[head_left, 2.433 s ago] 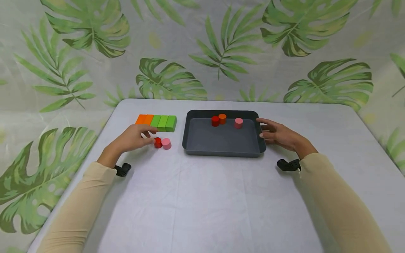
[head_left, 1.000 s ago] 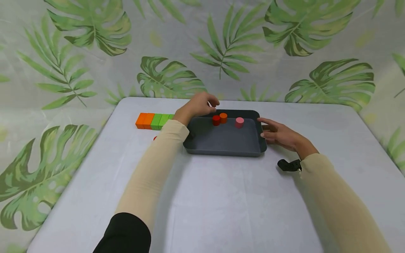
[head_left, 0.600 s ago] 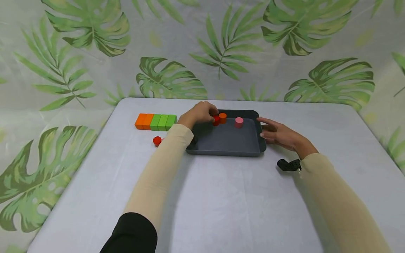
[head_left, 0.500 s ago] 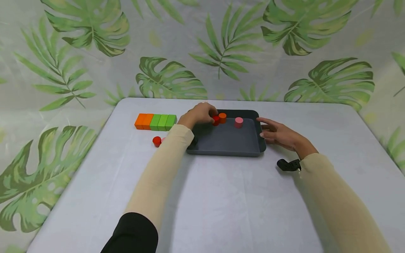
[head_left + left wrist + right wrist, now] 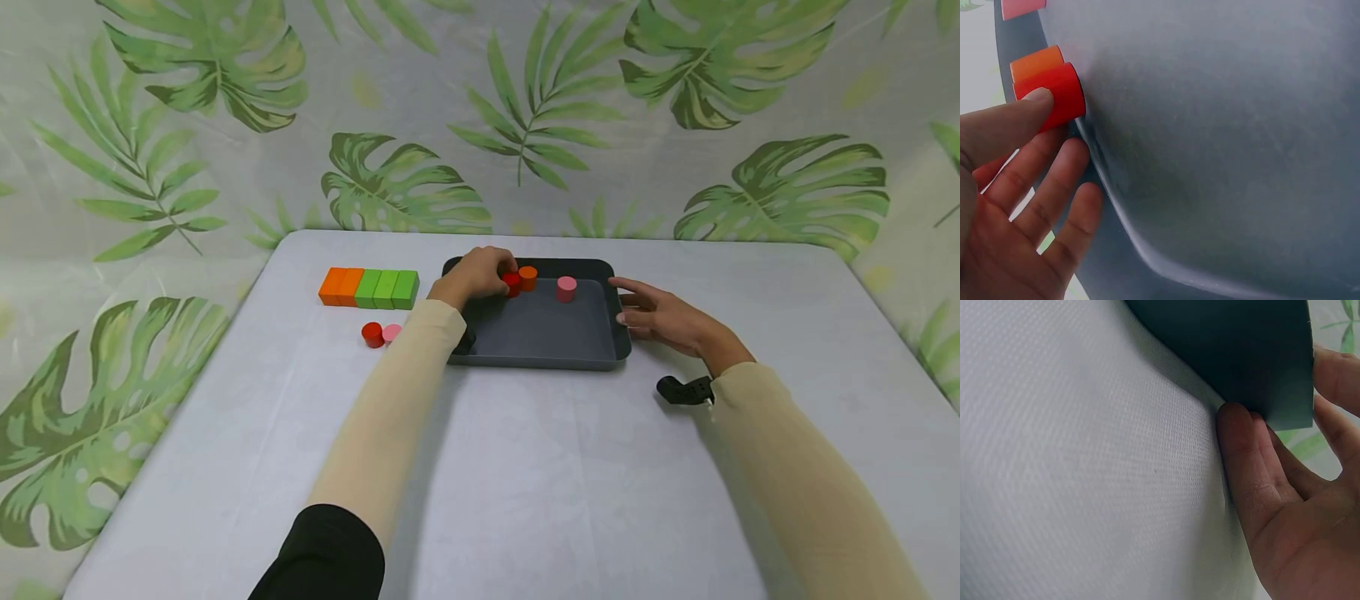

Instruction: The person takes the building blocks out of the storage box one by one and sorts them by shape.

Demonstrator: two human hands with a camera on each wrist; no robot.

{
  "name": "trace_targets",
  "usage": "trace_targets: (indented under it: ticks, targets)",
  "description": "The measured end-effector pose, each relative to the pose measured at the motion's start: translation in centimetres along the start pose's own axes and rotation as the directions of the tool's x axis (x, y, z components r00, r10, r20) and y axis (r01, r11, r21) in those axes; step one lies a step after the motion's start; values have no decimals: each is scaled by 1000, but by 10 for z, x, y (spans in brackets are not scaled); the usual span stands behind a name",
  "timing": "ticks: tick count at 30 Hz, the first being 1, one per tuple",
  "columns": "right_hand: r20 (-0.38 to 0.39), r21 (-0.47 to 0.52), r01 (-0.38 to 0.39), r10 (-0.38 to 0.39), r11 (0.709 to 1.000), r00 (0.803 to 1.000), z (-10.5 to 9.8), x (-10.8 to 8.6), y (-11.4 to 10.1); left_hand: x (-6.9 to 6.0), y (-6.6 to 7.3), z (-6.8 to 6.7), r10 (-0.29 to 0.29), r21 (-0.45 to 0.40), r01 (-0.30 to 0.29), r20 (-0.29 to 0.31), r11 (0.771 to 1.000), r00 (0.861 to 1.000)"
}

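Thumb and index finger of my left hand [image 5: 476,273] pinch a red cylinder block [image 5: 1063,94] inside the dark grey tray [image 5: 540,333], near its back wall. Against that block stands an orange cylinder block [image 5: 528,278]. A pink cylinder block [image 5: 566,289] sits apart, further right in the tray. In the left wrist view, the other fingers of the left hand spread loosely below the red block; the index fingertip is hidden behind it. With fingers fairly straight, my right hand [image 5: 663,317] touches the tray's right wall, seen close up in the right wrist view.
Left of the tray, a row of orange blocks [image 5: 341,287] and green blocks [image 5: 386,289] lies on the white tablecloth [image 5: 525,475]. In front of the row are another red cylinder block [image 5: 372,335] and a pink cylinder block [image 5: 392,333], partly behind the left sleeve. A leaf-patterned cloth hangs behind.
My left hand has moved right, from beside the red and pink blocks on the table to the tray, and now pinches the red block there. The right hand has stayed at the tray.
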State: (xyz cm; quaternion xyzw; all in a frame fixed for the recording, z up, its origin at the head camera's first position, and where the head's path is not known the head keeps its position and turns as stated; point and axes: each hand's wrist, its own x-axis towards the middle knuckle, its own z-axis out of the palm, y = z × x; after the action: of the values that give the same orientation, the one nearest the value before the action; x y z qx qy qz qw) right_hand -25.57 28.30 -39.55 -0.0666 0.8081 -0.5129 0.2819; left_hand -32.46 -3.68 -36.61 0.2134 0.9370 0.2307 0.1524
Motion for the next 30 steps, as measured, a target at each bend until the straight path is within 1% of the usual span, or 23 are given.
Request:
trace_targets:
  ticks: [9,17,19,25,28,30]
  targets:
    - [-2,1,2,-2,1000,1000,1,-1,-1,0,0,3,1,11,-1,-4,1000,1000]
    - [4,14,8,-8,1000,1000,-1,-1,0,1,0,3,8,-6,-8,-5,1000,1000]
    - [5,15,8,-8,1000,1000,0,-1,0,0,0,2,17,-17,-17,-15,1000,1000]
    - [7,13,6,-6,1000,1000,0,-2,0,-7,6,-10,68,-58,-72,-76,996,995]
    - [7,10,6,-6,1000,1000,0,-2,0,-15,7,-18,92,-93,-102,-99,990,991]
    - [7,8,5,-5,1000,1000,0,-2,0,-21,7,-25,104,-131,-118,-107,984,989]
